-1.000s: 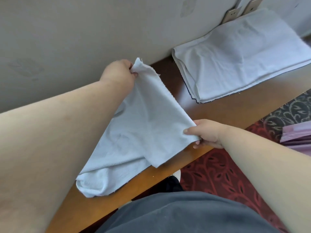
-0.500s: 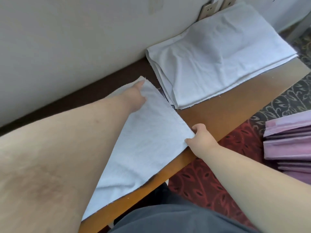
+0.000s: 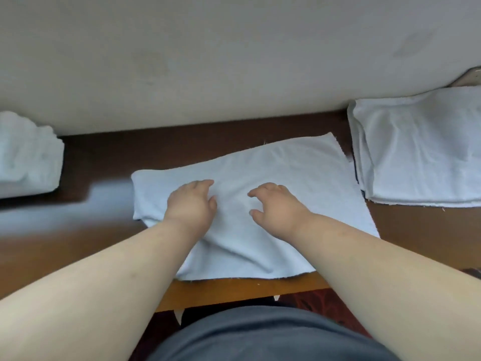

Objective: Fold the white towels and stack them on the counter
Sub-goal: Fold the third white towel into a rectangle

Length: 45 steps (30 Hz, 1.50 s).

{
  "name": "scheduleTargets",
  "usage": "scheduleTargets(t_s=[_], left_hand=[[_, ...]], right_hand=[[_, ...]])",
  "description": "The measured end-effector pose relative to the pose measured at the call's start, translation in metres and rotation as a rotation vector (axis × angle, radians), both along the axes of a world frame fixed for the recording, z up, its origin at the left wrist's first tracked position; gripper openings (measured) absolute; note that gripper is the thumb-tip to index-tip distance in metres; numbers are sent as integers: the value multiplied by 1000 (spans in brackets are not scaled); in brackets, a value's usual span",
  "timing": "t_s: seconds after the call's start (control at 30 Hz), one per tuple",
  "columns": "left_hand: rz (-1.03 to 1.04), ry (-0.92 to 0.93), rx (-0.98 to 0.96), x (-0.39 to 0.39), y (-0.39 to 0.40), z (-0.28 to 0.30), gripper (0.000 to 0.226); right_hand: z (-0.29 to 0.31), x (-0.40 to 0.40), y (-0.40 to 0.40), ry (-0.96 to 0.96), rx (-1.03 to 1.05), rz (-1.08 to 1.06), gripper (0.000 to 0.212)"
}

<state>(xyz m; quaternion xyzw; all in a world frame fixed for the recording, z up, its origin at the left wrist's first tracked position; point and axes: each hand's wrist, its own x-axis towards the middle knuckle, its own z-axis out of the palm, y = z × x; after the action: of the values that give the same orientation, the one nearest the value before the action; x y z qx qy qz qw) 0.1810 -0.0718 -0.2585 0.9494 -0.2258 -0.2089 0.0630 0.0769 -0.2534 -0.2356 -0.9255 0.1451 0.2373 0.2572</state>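
Head view: both hands rest palm-down on one white towel point(image 3: 273, 183), which lies flat on the wooden counter point(image 3: 416, 230).
Left hand point(image 3: 191, 201): fingers loosely spread on the cloth, holding nothing.
Right hand point(image 3: 276, 204): fingers slightly curled, tips on the cloth, no pinch visible.
Step in hand: likely smoothing the half-folded towel before the next fold.
Doing it well: sweep outward from between the hands to push creases to the edges; square the near hem, which sits close to the counter's front edge.
Right of the hands: folded stack point(image 3: 421, 149), just beside the towel's far right corner, probably where this one goes.
Left of the hands: rumpled towel pile point(image 3: 26, 155), well apart.
In the way: nothing between hands and stack; the wall point(image 3: 234, 61) limits reach behind.
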Motion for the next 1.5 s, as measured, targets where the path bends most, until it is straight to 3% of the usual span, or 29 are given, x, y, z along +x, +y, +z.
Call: scheduleTargets(t_s=[0.1,0.2,0.3,0.37,0.47,0.57,0.6,0.7,0.77,0.83,0.9,0.97,1.07,1.17,1.27,1.37,1.43,1.5], left_hand=[[73,117,93,7,56,-10,59],[194,113,81,2,102,-14,68],[620,183,-157,-3,131,-18,80],[844,312,-360,-1,142,-24,71],[760,473,-413,3,153,-25,44],[704,501,-399,8,160,-22,24],[702,498,-402,9,161,-21,26],[702,554,-391,8,165,-17,47],[645,632,-317,5,169,-11,55],[507,682,-222,1,170,-9,41],[482,697,-252,-2,173,-7,26],[559,726,-383,-4,179,-3,12],[668,775,-576,-6,186,8,7],[819,935,-799,-12,189,13,22],[1084,1132,-1011,-16,191,19,38],[1380,1153,-1111,-20,190,16,41],[1364,1160,-1043,-23,185,12,42],[1341,1108,-975,-23,179,1,50]], right_hand=[[-1,39,41,16,-1,104,54],[-4,80,79,-12,-20,184,52],[-7,121,116,-48,-19,231,48],[-12,147,138,-58,-5,246,47],[-20,179,167,-31,-8,290,56],[-25,203,191,88,-123,351,70],[-27,209,197,122,-163,376,65],[-28,217,207,86,-201,413,10],[-20,219,206,-16,-157,328,18],[-6,219,202,-79,-126,235,22],[5,221,197,-110,-217,239,21],[9,226,189,-150,-245,217,23],[13,234,181,-167,-95,92,23],[17,238,184,-90,162,-98,13],[16,238,186,12,410,-257,25],[16,236,187,151,695,-335,35],[13,237,188,155,640,-296,35],[4,241,186,24,352,-184,34]])
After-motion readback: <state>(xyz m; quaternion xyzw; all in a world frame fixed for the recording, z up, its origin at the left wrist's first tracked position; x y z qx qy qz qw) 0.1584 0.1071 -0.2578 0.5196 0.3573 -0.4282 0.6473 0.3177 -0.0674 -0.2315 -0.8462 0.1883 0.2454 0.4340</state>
